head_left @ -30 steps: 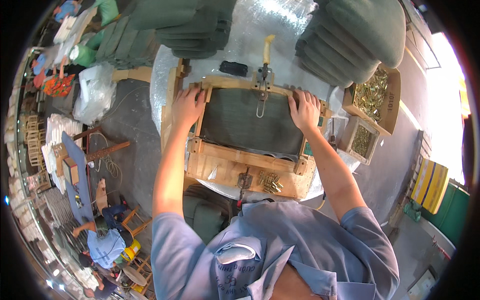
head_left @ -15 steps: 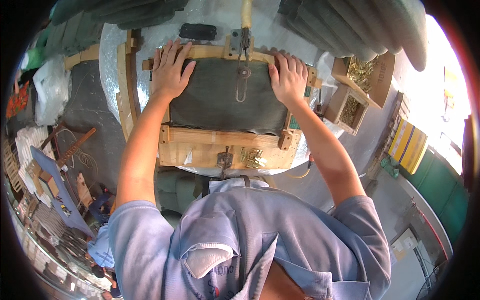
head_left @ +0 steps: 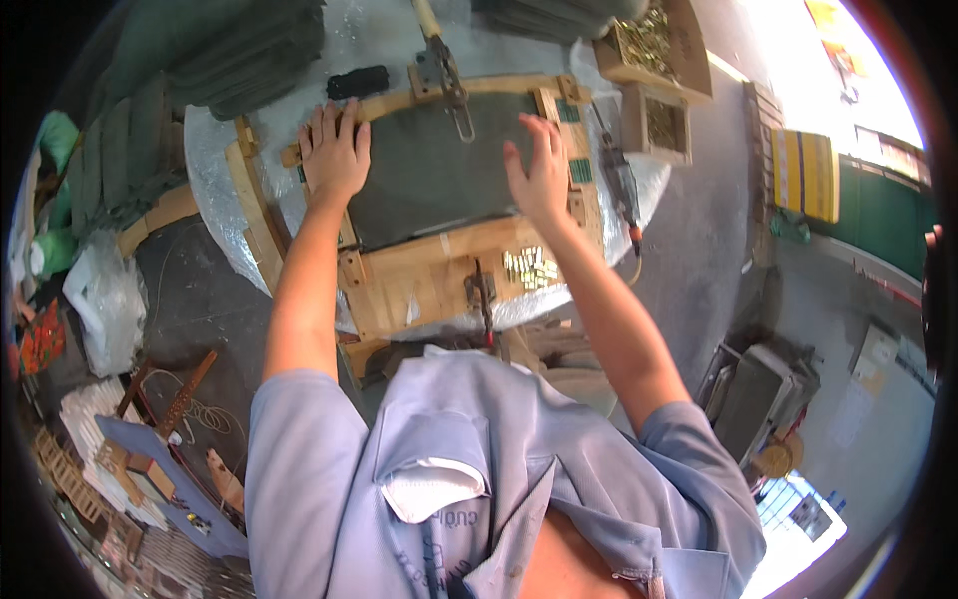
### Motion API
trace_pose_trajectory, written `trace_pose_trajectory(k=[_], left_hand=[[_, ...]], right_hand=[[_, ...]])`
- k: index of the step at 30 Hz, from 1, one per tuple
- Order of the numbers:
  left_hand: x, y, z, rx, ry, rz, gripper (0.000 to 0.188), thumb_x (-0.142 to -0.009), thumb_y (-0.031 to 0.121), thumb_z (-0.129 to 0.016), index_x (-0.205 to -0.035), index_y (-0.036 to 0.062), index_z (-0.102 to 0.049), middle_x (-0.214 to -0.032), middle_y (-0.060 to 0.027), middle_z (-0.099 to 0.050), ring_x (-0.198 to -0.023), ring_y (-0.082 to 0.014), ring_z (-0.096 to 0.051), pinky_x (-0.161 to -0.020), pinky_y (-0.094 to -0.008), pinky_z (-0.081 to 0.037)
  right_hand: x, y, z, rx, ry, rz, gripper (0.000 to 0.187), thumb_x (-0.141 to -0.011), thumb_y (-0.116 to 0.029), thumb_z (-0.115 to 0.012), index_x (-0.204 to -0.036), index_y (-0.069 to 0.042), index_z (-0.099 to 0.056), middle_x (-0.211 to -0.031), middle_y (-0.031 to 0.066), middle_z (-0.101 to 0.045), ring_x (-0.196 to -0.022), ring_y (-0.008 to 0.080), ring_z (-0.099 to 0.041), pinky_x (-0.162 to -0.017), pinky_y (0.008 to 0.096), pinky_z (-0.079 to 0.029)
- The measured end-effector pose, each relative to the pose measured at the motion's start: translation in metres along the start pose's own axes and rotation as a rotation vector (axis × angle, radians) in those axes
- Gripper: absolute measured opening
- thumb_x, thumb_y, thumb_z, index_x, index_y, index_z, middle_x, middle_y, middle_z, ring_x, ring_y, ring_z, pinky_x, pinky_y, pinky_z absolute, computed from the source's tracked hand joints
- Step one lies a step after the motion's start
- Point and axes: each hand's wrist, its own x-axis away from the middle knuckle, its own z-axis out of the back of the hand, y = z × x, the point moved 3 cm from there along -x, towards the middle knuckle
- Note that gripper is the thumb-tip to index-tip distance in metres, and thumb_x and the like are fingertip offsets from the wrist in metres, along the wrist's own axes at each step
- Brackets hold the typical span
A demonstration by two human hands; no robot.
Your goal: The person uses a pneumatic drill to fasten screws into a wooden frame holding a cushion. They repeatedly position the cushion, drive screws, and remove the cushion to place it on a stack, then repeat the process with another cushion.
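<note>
A dark grey-green panel lies within a wooden jig. My left hand rests open on the panel's far left corner and the jig's edge, its fingers spread. Over the panel's right side is my right hand, open, thumb and fingers apart, holding nothing. Whether it touches the panel I cannot tell. Between the hands, a metal toggle clamp on the far rail reaches over the panel. A second clamp sits on the near board, beside a small pile of brass-coloured fittings.
A corded or hosed power tool lies right of the jig. Beyond it stand two boxes of brass-coloured pieces, a larger box and a smaller box. A black oblong piece lies past the far rail. Dark stacked panels stand far left.
The view has shifted and turned. My right hand has come off the far right corner and moved nearer to me over the panel's right side. My left hand stays at the left corner.
</note>
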Motion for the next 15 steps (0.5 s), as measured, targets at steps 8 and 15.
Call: trace_pose_trajectory(k=[8, 15], left_hand=[[0.073, 0.088, 0.077, 0.539, 0.145, -0.526, 0.033, -0.093, 0.020, -0.073, -0.123, 0.0076, -0.066, -0.125, -0.0162, -0.066, -0.122, -0.0388, -0.061, -0.099, -0.0529, -0.050], [0.166, 0.150, 0.049, 0.208, -0.127, -0.573, 0.052, -0.085, 0.030, -0.081, -0.129, 0.0086, -0.065, -0.119, -0.0068, -0.064, -0.108, -0.0276, -0.060, -0.090, -0.0465, -0.049]], right_hand=[[0.335, -0.066, 0.038, -0.293, -0.250, -0.751, 0.043, -0.100, -0.021, -0.077, -0.135, -0.001, -0.064, -0.124, 0.0154, -0.074, -0.108, 0.0243, -0.072, -0.094, 0.0382, -0.057], [0.366, -0.075, 0.032, -0.263, -0.325, -0.933, 0.052, -0.097, -0.030, -0.077, -0.138, -0.001, -0.065, -0.126, 0.0165, -0.078, -0.118, 0.0285, -0.075, -0.102, 0.0401, -0.057]])
